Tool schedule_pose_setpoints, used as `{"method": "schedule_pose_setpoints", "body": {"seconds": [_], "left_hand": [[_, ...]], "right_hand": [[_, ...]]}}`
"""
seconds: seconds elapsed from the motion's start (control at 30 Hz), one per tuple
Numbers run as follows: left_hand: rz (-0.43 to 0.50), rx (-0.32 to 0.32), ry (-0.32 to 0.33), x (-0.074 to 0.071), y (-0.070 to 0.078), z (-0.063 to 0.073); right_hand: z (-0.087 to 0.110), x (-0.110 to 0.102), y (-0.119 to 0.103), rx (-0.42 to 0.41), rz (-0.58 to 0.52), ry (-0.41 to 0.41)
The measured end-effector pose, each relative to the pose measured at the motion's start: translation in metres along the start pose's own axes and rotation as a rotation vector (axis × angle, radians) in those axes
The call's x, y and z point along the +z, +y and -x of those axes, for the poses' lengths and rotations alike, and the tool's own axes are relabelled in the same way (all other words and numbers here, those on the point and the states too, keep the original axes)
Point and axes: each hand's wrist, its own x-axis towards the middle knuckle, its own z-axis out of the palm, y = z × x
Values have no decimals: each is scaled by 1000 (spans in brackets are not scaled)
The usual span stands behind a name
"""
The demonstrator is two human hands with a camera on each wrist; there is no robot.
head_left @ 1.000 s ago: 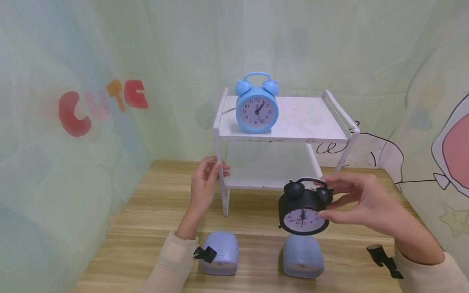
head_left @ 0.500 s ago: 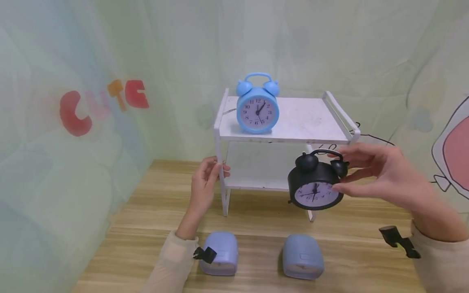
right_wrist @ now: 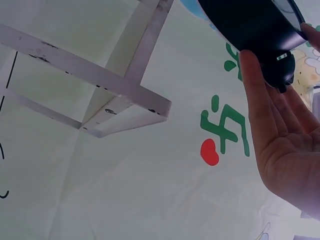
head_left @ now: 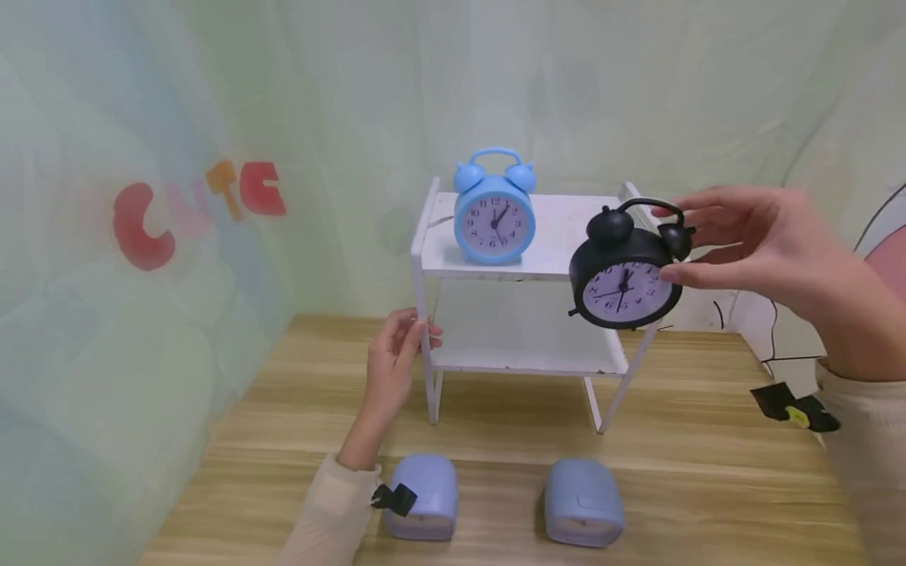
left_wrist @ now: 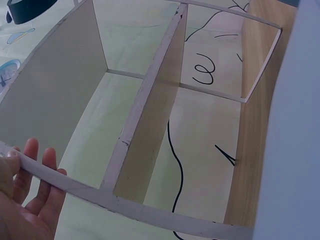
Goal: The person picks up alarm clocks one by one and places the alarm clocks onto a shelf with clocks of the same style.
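My right hand (head_left: 786,244) holds a black twin-bell alarm clock (head_left: 623,291) by its right side, thumb at the dial's edge and fingers behind. The clock is raised in front of the right part of the white two-tier shelf (head_left: 552,248), its face tipped downward. In the right wrist view, the clock's dark body (right_wrist: 250,25) shows between thumb and fingers. A light blue twin-bell alarm clock (head_left: 494,224) stands upright on the top tier, toward the left. My left hand (head_left: 392,354) grips the shelf's front left post (left_wrist: 85,190), thumb and fingers on either side.
On the wooden table (head_left: 269,472), in front of the shelf, sit a lilac-blue rounded box (head_left: 425,479) and a grey-blue one (head_left: 583,487), side by side. A printed cloth with red letters (head_left: 145,228) hangs at the left and continues behind the shelf.
My right hand has lifted the black alarm clock from low over the table to about top-tier height, drifting slightly right. My left hand stays on the post.
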Motion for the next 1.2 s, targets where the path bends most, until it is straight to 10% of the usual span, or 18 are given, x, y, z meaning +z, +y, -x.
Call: {"method": "schedule_pose_setpoints", "body": {"seconds": [0.4, 1.2], "left_hand": [[-9, 16, 1, 0, -1, 0], [8, 2, 1, -4, 5, 4]], "right_hand": [[-27, -24, 2, 55, 128, 102], [-73, -33, 19, 137, 103, -54]]}}
